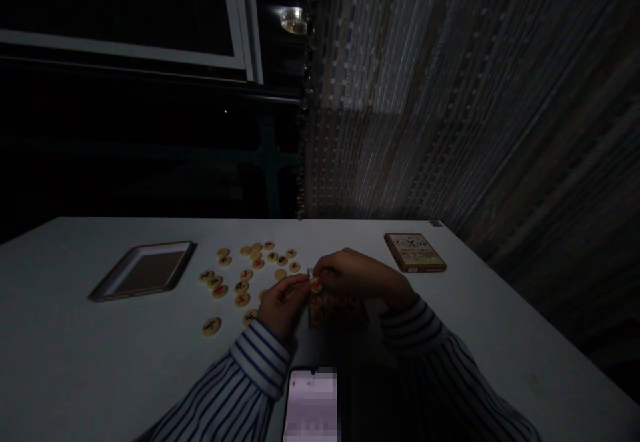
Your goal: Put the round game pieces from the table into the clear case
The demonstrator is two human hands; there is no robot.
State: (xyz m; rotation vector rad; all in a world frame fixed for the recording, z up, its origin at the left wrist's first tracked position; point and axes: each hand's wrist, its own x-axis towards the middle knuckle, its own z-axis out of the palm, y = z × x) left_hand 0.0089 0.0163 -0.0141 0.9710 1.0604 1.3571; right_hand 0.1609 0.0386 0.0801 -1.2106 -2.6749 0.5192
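Observation:
Round wooden game discs (243,271) with red and black marks lie scattered on the white table (100,349). My left hand (281,303) and my right hand (356,274) meet above a small stack of discs (320,310). The fingers of both hands pinch together around one disc (315,283) with a red mark, held just above the stack. Both sleeves are white with dark stripes.
An open shallow box tray (145,270) lies at the left. A flat printed lid or box (415,251) lies at the right. A lit phone (311,403) rests at the near edge. A dark window and a patterned curtain stand behind the table.

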